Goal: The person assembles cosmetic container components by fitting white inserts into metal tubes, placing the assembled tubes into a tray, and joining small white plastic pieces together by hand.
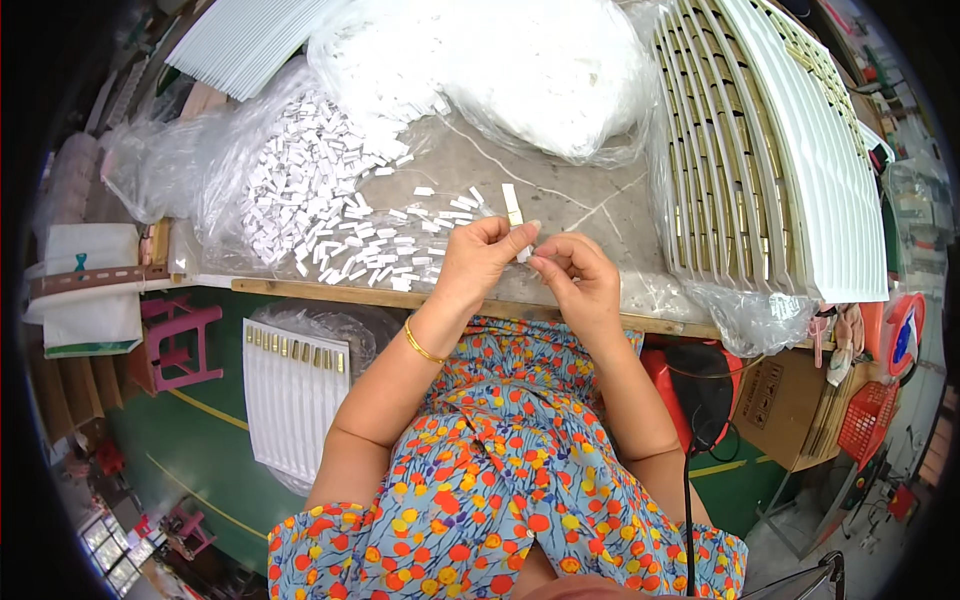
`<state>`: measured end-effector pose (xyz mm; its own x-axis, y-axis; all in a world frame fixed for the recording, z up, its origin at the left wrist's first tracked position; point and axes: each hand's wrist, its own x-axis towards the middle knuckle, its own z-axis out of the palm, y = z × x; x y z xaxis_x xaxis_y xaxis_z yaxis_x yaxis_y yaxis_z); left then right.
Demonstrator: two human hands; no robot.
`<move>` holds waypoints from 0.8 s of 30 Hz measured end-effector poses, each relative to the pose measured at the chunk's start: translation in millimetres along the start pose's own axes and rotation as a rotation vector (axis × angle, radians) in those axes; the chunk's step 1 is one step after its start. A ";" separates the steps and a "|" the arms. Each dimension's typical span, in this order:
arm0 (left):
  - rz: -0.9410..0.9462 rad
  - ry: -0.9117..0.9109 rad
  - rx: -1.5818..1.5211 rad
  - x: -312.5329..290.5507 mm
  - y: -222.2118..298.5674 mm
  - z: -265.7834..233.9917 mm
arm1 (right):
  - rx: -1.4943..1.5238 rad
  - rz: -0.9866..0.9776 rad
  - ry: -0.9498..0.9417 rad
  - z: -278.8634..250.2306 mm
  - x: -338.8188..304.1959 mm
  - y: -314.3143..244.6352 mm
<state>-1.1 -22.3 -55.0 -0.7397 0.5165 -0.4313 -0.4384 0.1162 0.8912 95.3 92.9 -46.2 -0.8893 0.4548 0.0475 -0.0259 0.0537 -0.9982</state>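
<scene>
My left hand, with a gold bangle at its wrist, pinches a slim white-and-gold piece between thumb and fingers. The piece stands up above the table near its front edge. At its lower end a small white part shows between my two hands. My right hand has thumb and forefinger pressed together at that white part, the other fingers curled. Whether the two parts are joined is hidden by my fingers. Left of my hands, many small white rectangular pieces lie heaped and scattered on the grey tabletop.
A large clear plastic bag of white items fills the back. Ribbed white trays with rows of gold pieces stand at the right, more trays at the far left. Below the table's wooden edge are another tray and a pink stool.
</scene>
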 end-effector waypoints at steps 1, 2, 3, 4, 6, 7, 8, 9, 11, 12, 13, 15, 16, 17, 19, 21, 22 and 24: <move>0.033 -0.014 -0.014 -0.4 -0.2 -0.2 | -0.148 -0.051 -0.023 -0.9 0.2 -1.2; 0.045 -0.040 -0.027 -1.4 0.5 -0.5 | -0.149 -0.050 -0.024 -1.6 0.6 -2.0; 0.057 -0.065 -0.040 -3.2 1.8 -0.6 | -0.182 -0.061 -0.022 -1.7 0.7 -2.5; 0.056 -0.064 -0.040 -5.2 3.6 -0.1 | -0.208 -0.085 -0.028 -2.1 0.6 -2.8; 0.008 -0.144 -0.151 -9.2 7.9 1.8 | -0.266 -0.235 -0.017 -2.0 0.8 -2.6; -0.011 -0.137 -0.133 -10.5 10.4 1.7 | -0.320 -0.393 -0.018 -2.3 0.6 -2.4; -0.039 -0.208 -0.162 -11.9 13.0 0.3 | -0.321 -0.394 -0.009 -2.7 0.0 -2.4; -0.065 -0.278 -0.195 -12.6 15.3 -1.0 | -0.380 -0.462 -0.013 -3.9 -1.0 -2.7; -0.040 -0.303 -0.125 -13.7 17.5 -2.9 | -0.442 -0.527 -0.013 -6.8 -3.2 -3.9; -0.012 -0.319 -0.062 -14.1 17.8 -3.8 | -0.455 -0.545 -0.051 -8.4 -4.3 -4.6; -0.014 -0.322 -0.061 -13.9 18.0 -5.0 | -0.463 -0.563 -0.090 -9.4 -5.3 -5.2; -0.018 -0.393 0.019 -13.6 17.5 -6.5 | -0.466 -0.564 -0.102 -10.1 -7.2 -5.9; -0.019 -0.394 0.019 -13.9 16.8 -6.5 | -0.469 -0.563 -0.131 -10.5 -8.0 -6.0; -0.030 -0.412 -0.011 -14.1 16.1 -6.5 | -0.463 -0.565 -0.114 -10.8 -8.7 -6.0; -0.043 -0.433 -0.039 -13.9 15.2 -6.2 | -0.483 -0.555 -0.168 -11.7 -9.9 -5.5; -0.031 -0.473 -0.010 -13.8 14.9 -6.8 | -0.487 -0.550 -0.177 -13.2 -11.2 -5.1; -0.029 -0.479 -0.017 -13.9 14.7 -6.9 | -0.490 -0.548 -0.189 -13.9 -11.9 -4.9; -0.042 -0.488 -0.006 -14.1 14.5 -7.5 | -0.490 -0.540 -0.209 -15.7 -12.5 -5.0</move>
<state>-0.9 -34.2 -37.1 -0.3965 0.8489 -0.3497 -0.4668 0.1416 0.8730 113.8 100.9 -41.3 -0.8796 0.0780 0.4692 -0.3204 0.6320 -0.7056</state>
